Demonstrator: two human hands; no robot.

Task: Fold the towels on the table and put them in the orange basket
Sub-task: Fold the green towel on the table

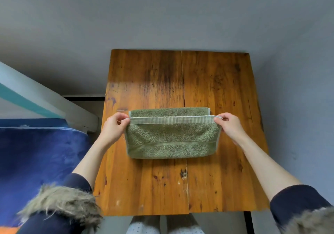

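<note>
A green towel lies near the middle of the wooden table. It is long from side to side, so its long way runs from the left hand across to the right hand. Each hand pinches one end of the pale striped hem, with the fingers and thumb curled tight on the corner. So each grip is closed on the towel, one at each short end. The hem is pulled straight between the two hands and looks lifted a little off the layer under it. A strip of towel shows just past the hem, on the far side. The fat, rounded fold is on the near side, close to the person. Both hands are the same way along the table, so no hand is nearer to the towel than the other. The next fold will likely go across the long way, one short end brought over to meet the other. A small bit of orange shows at the bottom left corner, down beside the blue bed cover. It may be the basket, but I cannot tell.
</note>
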